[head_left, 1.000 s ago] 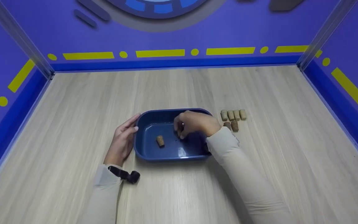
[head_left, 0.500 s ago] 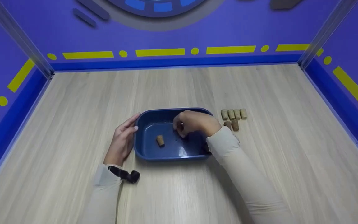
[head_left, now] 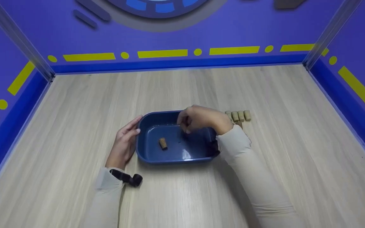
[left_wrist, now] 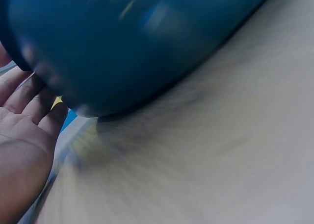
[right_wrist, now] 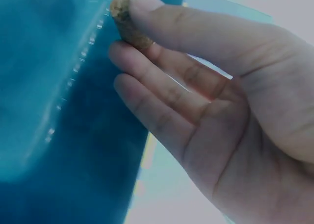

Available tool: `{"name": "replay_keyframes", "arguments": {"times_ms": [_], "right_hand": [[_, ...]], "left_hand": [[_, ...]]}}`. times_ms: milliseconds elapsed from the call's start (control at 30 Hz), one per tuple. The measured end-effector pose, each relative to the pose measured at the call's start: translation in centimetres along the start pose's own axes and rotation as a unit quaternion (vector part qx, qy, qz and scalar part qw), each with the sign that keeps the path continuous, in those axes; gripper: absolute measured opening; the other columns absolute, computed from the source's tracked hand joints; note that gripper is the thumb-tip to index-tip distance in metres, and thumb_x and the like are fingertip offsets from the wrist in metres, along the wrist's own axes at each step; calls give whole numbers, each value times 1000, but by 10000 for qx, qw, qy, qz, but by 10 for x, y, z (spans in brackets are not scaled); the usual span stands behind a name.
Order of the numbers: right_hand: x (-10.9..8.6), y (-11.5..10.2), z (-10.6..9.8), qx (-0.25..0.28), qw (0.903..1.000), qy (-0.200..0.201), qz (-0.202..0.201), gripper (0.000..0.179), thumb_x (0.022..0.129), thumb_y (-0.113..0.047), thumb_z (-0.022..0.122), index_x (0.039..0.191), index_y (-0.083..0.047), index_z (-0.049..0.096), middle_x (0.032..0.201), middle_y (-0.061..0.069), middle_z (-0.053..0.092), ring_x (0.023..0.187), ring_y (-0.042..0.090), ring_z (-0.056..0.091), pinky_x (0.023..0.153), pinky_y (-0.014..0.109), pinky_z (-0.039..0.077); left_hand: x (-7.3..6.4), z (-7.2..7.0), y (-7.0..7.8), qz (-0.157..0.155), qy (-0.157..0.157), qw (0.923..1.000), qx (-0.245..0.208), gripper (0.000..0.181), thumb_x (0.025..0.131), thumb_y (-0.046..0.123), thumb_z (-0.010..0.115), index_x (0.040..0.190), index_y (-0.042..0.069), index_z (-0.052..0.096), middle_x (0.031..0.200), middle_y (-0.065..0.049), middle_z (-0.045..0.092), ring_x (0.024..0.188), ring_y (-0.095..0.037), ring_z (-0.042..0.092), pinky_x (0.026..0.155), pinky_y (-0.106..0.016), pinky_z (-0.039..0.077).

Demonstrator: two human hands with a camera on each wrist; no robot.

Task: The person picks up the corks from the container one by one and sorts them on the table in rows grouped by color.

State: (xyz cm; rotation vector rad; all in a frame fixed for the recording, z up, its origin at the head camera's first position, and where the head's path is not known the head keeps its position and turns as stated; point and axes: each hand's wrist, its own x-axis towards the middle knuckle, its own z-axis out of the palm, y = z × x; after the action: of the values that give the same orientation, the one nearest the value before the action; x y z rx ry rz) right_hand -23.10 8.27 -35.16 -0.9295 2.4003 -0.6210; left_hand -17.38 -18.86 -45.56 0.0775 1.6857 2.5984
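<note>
A dark blue plastic tub [head_left: 173, 161] stands on the table, with one cork stopper [head_left: 163, 143] lying in its left half. My left hand [head_left: 125, 144] holds the tub's left side, its thumb at the rim and its fingers along the outer wall. Over the right half of the tub is my right hand [head_left: 203, 118]. In the right wrist view, its thumb and fingers pinch another cork stopper [right_wrist: 128, 23] above the tub. That stopper is mostly hidden by the fingers in the head view.
Right of the tub, several pale cork stoppers [head_left: 241, 116] stand in a row. A darker cork [head_left: 239, 124] shows partly behind the right forearm. Blue-purple panels [head_left: 169, 41] wall in the table [head_left: 84, 104] at the back and both sides.
My right hand has risen and shifted slightly right, lifting a cork stopper from the tub's floor. Its sleeve now covers more of the darker corks. The left hand and tub keep their places.
</note>
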Motion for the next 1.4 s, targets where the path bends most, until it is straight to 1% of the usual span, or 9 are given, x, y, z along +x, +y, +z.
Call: {"name": "replay_keyframes", "arguments": {"times_ms": [133,367,600,700,1033,1067,1267,1300,1400], "right_hand": [[-7,-1,-7,178,9997,128,-92,38,78,4,69,115,0,66,89,5,72,84,16,64,77,29,55],[-15,-1,-15,283,9992,254,-133,39,78,6,69,117,2,64,93,9,70,86,19,63,79,32,55],[-25,4,-21,562,9975,410,-129,36,80,7,67,116,1,64,91,9,68,80,17,61,68,24,51],[-32,8,-24,636,9962,566,-210,35,81,7,67,115,1,64,94,9,66,84,18,61,70,26,51],[-58,32,-27,532,9898,1297,-257,28,85,-6,69,113,-9,68,114,6,63,108,27,63,95,43,51],[-61,35,-27,591,9891,1339,-188,28,86,-9,69,114,-11,67,114,6,63,103,28,65,90,45,53],[-76,53,-21,754,9819,1724,-215,37,87,-10,69,123,-9,63,120,10,63,105,31,65,89,49,53],[-78,57,-19,742,9803,1810,-288,37,86,-8,69,123,-7,63,121,11,63,111,30,63,95,48,50],[-84,68,-15,857,9758,1990,-291,38,85,-4,69,122,-4,64,118,12,63,109,31,64,95,47,50]], "left_hand": [[-1,-1,1,-35,18,10000,63,54,88,-10,45,140,-14,35,149,-19,39,130,-5,45,107,-17,36],[-3,-2,2,-124,39,9998,128,53,89,-9,44,141,-13,35,153,-22,32,137,-10,38,107,-16,36],[-1,-1,2,-112,61,9999,65,54,88,-10,43,142,-14,33,152,-23,31,130,-4,45,105,-16,38],[-1,0,2,-92,73,9999,37,55,88,-10,43,142,-14,33,152,-23,32,128,-4,46,105,-16,38],[1,2,3,-67,153,9999,24,54,87,-10,45,141,-13,36,147,-16,44,126,-3,49,104,-17,40],[1,2,3,-73,136,9999,55,54,88,-10,45,141,-13,35,148,-17,43,127,-4,48,104,-17,40],[1,1,3,-119,85,9998,153,55,89,-10,43,142,-13,33,152,-21,35,140,-15,36,107,-17,37],[1,1,2,-113,92,9998,157,55,88,-10,43,142,-13,33,152,-22,34,141,-17,34,107,-17,37],[0,1,2,-103,99,9998,171,54,88,-10,42,142,-13,33,152,-22,32,144,-21,29,109,-17,35]]}}
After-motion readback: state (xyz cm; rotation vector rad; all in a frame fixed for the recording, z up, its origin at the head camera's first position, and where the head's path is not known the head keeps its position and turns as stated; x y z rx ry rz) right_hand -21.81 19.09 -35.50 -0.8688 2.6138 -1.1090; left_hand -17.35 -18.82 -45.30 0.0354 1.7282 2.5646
